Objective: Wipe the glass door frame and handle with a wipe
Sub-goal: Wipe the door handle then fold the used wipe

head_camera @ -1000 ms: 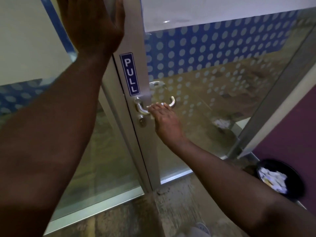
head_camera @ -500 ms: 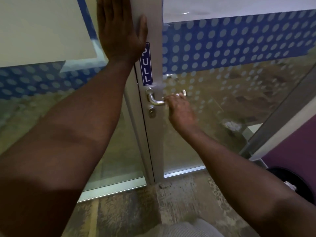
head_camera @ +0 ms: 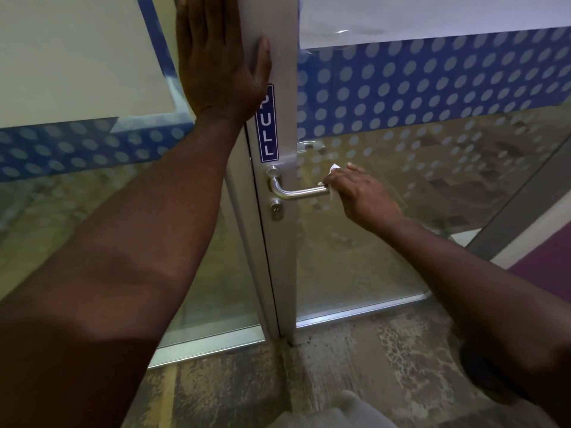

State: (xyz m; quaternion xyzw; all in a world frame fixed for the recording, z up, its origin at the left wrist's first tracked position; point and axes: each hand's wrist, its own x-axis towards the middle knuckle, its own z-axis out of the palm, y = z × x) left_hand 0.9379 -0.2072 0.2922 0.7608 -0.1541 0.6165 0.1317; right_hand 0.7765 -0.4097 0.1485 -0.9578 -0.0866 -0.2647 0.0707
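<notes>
- Left hand (head_camera: 221, 61): spread flat, palm pressed on door frame (head_camera: 282, 75) above PULL sign (head_camera: 267, 123).
- Handle (head_camera: 296, 191): steel lever, right of frame.
- Right hand (head_camera: 360, 194): closed around wipe (head_camera: 333, 180) at lever's free end.
- Risk: wipe could slide off the tip, leaving inner bend uncleaned.

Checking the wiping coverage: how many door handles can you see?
2: the near lever handle under the right hand with the wipe, and the far-side handle seen through the glass above it.

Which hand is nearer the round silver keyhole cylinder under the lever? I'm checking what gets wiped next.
Right. The right hand, holding a white wipe, grips the lever's end beside the keyhole cylinder; the left hand lies flat on the frame above.
</notes>
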